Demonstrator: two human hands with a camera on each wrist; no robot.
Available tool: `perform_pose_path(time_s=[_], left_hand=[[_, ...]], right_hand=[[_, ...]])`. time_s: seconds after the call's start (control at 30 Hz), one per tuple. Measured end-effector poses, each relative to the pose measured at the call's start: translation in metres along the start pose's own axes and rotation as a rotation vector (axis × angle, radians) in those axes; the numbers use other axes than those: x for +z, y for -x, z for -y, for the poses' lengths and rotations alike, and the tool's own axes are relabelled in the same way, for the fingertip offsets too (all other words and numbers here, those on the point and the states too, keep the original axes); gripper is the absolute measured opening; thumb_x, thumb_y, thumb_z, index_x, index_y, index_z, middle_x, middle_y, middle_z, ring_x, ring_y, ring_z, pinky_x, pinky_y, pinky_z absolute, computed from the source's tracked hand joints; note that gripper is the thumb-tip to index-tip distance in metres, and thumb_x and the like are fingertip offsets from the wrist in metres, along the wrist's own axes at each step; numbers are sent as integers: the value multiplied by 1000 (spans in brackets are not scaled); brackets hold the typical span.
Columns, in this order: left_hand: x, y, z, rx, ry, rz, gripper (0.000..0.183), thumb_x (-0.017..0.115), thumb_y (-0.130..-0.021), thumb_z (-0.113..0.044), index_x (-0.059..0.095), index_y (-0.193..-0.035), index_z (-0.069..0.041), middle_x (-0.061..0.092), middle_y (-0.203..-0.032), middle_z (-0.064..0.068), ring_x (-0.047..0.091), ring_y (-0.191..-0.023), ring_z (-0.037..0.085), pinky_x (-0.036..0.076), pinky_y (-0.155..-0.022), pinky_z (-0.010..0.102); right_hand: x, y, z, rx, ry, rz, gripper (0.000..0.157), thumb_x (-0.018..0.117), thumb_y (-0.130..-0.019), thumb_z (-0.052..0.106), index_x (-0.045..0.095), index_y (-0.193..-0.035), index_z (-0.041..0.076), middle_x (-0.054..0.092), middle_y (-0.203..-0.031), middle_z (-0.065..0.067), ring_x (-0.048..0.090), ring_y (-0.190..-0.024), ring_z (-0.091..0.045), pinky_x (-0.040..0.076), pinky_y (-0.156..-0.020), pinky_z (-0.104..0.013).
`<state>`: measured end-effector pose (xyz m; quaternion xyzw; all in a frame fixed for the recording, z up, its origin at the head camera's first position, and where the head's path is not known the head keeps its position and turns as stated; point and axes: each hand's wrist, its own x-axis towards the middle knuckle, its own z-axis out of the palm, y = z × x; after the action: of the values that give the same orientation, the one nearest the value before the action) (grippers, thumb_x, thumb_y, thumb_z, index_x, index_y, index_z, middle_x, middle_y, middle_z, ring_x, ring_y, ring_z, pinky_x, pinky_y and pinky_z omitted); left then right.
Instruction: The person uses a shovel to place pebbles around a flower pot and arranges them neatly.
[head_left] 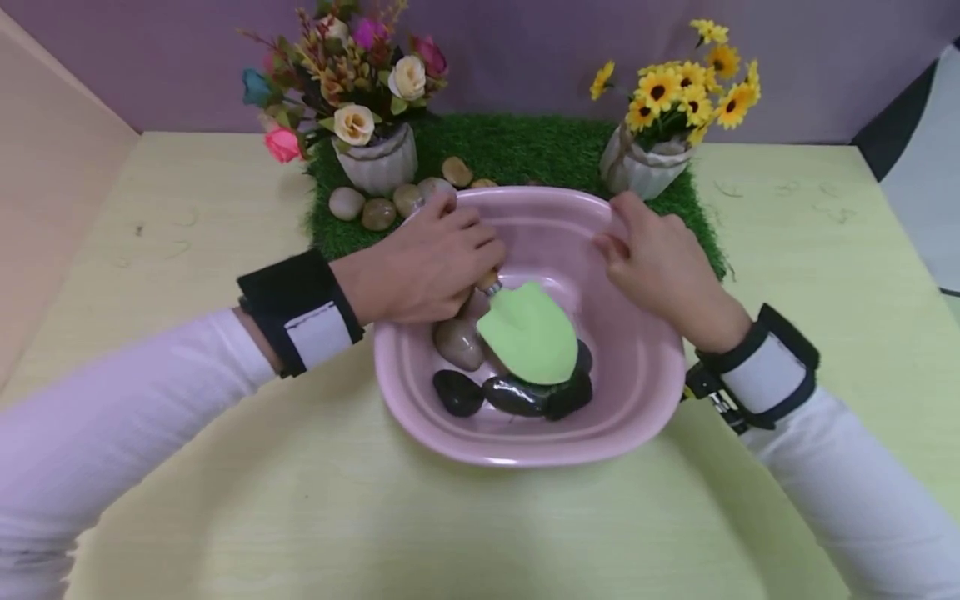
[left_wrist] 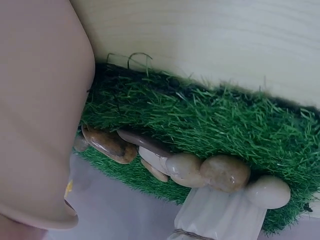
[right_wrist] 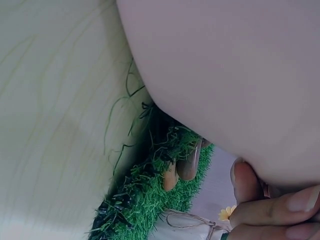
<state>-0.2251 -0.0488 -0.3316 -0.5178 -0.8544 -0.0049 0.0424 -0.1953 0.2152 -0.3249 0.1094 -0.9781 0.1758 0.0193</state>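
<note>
"What was the left hand doing?"

"Its fingers were curled round the handle of the trowel, at the basin's far left."

"And the right hand?"

"Closed on the far right rim."

"Where was the trowel's blade?"

"Inside the basin, over the stones, with the grass and flowerpots beyond."

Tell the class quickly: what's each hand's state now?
Left hand: closed, holding the green trowel by its handle.
Right hand: closed, holding the pink basin by its rim.
</note>
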Motion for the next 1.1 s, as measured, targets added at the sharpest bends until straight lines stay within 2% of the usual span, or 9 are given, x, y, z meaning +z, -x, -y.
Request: perform_pose_path(time_s=[0.13,0.27,0.4,0.53,0.6,0.7,0.8,0.9,1.1], left_hand=[[0,3,-3,-61,-84,-88,17,53,-92,-10,59,-108,-8,63,-111,14,51,-106,35,33,-96,50],[0,6,-7,-110,-163,-124,19,55,-94,-9,60,-112,-7,63,-109,16,54,-101,36,37,-94,50],[2,4,-11,-87,-218,-148,21,51,-99,-7,62,-117,-9,65,-114,14,58,-103,34,44,-92,48],[4,1,-12,-8,-225,-120,21,53,-100,-17,64,-117,-13,68,-117,8,60,-104,30,45,-91,45],[5,1,-11,28,-209,-96,18,56,-98,-21,65,-113,-15,70,-113,6,60,-102,29,44,-91,43],[6,0,-10,61,-194,-68,14,60,-95,-16,64,-108,-17,70,-108,5,59,-102,29,43,-91,45],[5,0,-10,53,-182,-45,22,63,-89,-9,62,-108,-18,68,-108,4,57,-103,30,43,-92,49],[4,-1,-10,35,-146,-21,20,63,-92,-14,63,-111,-19,69,-113,5,58,-106,31,46,-92,50],[4,-5,-8,102,95,98,19,57,-97,-32,65,-108,-18,66,-102,5,59,-97,29,50,-85,42]], right_hand=[[1,0,0,-10,2,-9,33,53,-100,21,49,-124,-2,53,-69,-14,53,-52,-27,38,-48,-35],[1,0,-2,-25,2,-20,32,53,-100,19,49,-123,-2,51,-67,-13,52,-52,-27,38,-49,-35],[0,1,-3,-40,3,-30,29,53,-100,18,50,-120,-2,50,-67,-12,51,-52,-27,37,-48,-34],[0,1,-3,-29,-6,-21,31,53,-100,18,49,-122,-2,52,-69,-14,52,-53,-27,38,-48,-34],[0,0,-2,-23,-12,-13,33,53,-100,19,49,-124,-2,53,-70,-15,53,-54,-27,39,-48,-34],[0,0,-2,-18,-11,-11,32,53,-100,19,49,-124,-2,54,-71,-15,54,-54,-27,39,-48,-34],[0,0,-1,-19,-3,-20,30,54,-99,18,50,-121,-2,54,-70,-15,54,-54,-28,40,-48,-34],[0,0,-2,-18,-2,-24,29,54,-99,18,50,-120,-2,53,-70,-15,54,-54,-28,40,-48,-34],[-1,0,-2,-5,-17,-4,33,53,-100,19,49,-124,-1,52,-69,-13,54,-55,-27,39,-48,-34]])
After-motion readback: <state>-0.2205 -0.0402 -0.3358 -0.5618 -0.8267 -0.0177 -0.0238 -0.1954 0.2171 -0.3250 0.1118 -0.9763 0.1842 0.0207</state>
